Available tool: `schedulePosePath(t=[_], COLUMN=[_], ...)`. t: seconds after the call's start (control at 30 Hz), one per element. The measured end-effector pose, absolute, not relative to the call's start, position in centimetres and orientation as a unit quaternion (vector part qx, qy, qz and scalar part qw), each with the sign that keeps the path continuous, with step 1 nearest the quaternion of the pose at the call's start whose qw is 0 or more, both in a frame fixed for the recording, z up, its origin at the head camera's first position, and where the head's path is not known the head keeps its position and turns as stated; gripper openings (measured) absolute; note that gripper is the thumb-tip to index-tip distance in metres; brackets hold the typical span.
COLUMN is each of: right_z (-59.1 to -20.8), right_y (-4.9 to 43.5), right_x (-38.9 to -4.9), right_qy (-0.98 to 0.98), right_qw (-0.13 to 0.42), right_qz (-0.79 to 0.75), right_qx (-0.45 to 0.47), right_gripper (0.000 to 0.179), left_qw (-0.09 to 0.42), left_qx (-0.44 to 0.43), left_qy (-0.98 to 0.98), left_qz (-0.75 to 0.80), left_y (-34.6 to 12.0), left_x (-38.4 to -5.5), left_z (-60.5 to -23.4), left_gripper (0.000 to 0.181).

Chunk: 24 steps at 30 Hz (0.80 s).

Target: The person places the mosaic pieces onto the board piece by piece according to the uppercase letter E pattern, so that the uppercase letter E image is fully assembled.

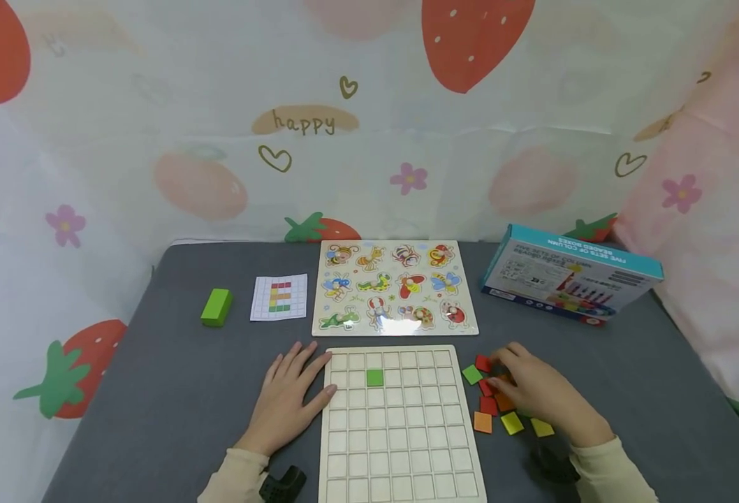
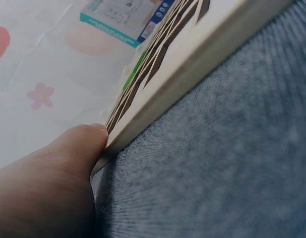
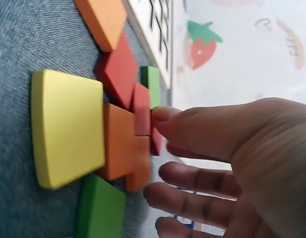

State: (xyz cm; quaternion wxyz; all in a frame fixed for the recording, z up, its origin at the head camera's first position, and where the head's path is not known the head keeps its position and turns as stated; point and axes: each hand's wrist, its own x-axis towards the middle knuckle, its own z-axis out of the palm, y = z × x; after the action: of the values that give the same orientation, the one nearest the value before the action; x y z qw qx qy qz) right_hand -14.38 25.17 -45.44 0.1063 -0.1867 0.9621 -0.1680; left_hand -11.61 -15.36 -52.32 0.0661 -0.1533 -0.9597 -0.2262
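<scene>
A pale wooden grid board (image 1: 407, 355) lies flat, with one green tile (image 1: 374, 378) in a cell near its top. My left hand (image 1: 290, 402) rests beside the board's left edge, fingers stretched out; its thumb (image 2: 88, 136) touches the edge in the left wrist view. To the right of the board, my right hand (image 1: 536, 388) hovers over a loose cluster of tiles, thumb and fingers apart. Its thumb tip (image 3: 165, 115) is close to a red tile (image 3: 141, 109); contact is unclear. Orange tiles (image 3: 118, 141), a yellow tile (image 3: 71, 129) and a green tile (image 3: 100, 208) lie around.
Behind the board lies an insect picture puzzle (image 1: 394, 328). A pattern card (image 1: 279, 297) with coloured squares and a green block (image 1: 216, 307) are at the back left. A blue and white box (image 1: 571, 276) stands at the back right, before a printed cloth (image 1: 407, 105).
</scene>
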Motion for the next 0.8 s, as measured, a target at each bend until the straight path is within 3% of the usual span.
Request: schedulePosePath(t=[0.8], right_z=[-46.4], right_y=[24.5], right_x=[-16.2], right_qy=[0.963], right_qw=[0.067], right_qz=[-0.15], right_qx=[-0.215], right_gripper=[0.022], left_qw=[0.07], left_qx=[-0.151], left_qy=[-0.958], left_qz=[-0.234], left_y=[-15.3], left_x=[-11.7], left_z=[-52.4], left_gripper=[0.06])
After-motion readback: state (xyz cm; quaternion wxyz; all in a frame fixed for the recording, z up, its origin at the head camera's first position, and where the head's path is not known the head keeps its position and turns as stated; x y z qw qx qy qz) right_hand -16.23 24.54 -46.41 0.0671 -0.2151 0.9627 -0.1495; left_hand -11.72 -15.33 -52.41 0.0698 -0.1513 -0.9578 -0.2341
